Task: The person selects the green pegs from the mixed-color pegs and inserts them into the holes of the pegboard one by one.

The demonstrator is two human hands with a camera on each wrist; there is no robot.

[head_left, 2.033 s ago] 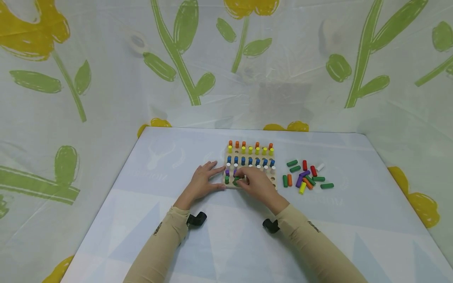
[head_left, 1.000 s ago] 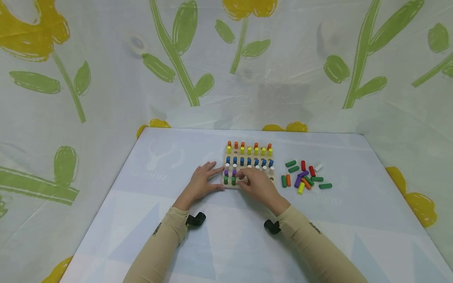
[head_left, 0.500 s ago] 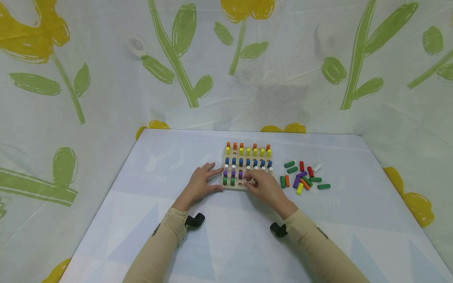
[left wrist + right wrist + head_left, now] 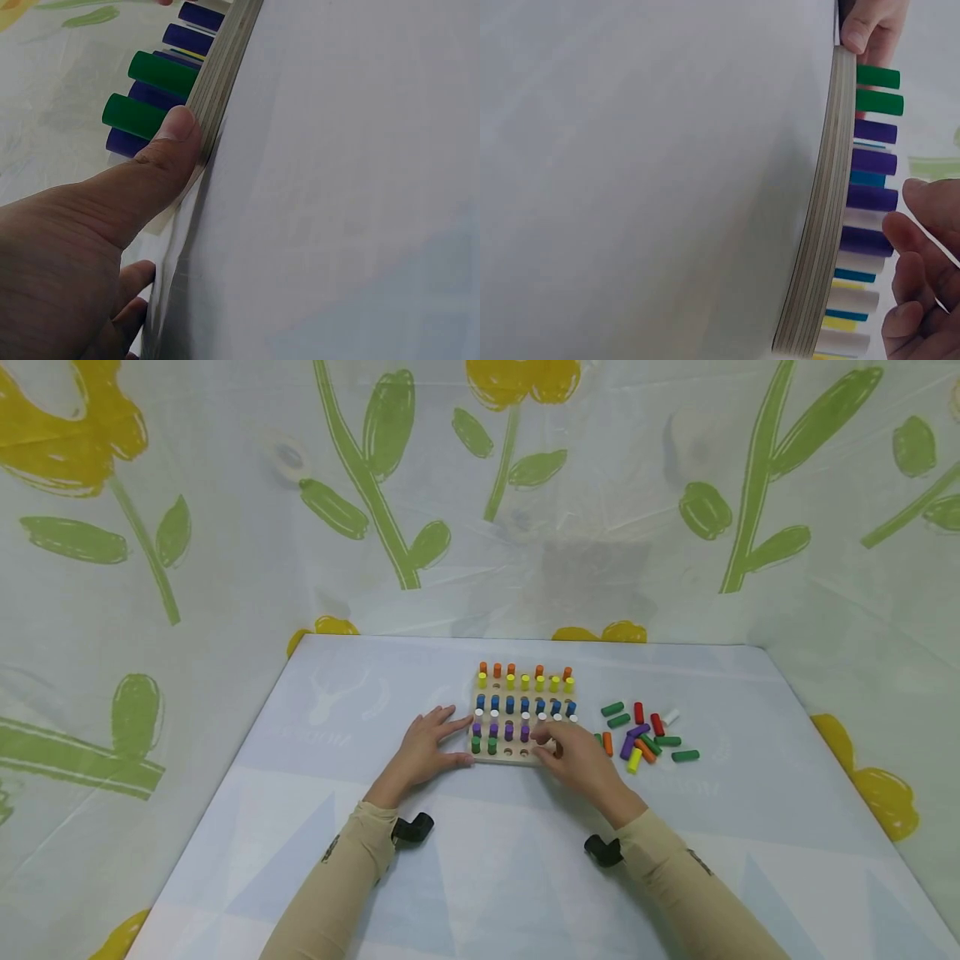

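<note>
A wooden pegboard (image 4: 497, 759) holds upright rows of coloured pegs. Along its near row stand two green pegs (image 4: 492, 746), with bare holes to their right. Behind these are several purple pegs (image 4: 508, 732). My left hand (image 4: 426, 747) rests at the board's left side, fingers spread and thumb (image 4: 178, 126) against the near edge. My right hand (image 4: 581, 760) hovers over the board's near right part. In the right wrist view its thumb and index finger are apart with nothing between them, close to a purple peg (image 4: 866, 241). That hand hides some holes.
Loose pegs lie right of the board: green (image 4: 686, 756), red (image 4: 638, 712), purple (image 4: 627, 745), orange (image 4: 646, 751), yellow (image 4: 634, 761) and white (image 4: 672, 717). A pale patterned cloth (image 4: 420, 893) covers the table. Flowered sheeting (image 4: 615, 527) hangs behind and beside it.
My right hand has let go of the second green peg, which now stands in the near row. It has shifted right, uncovering purple pegs and bare holes. My left hand has stayed put.
</note>
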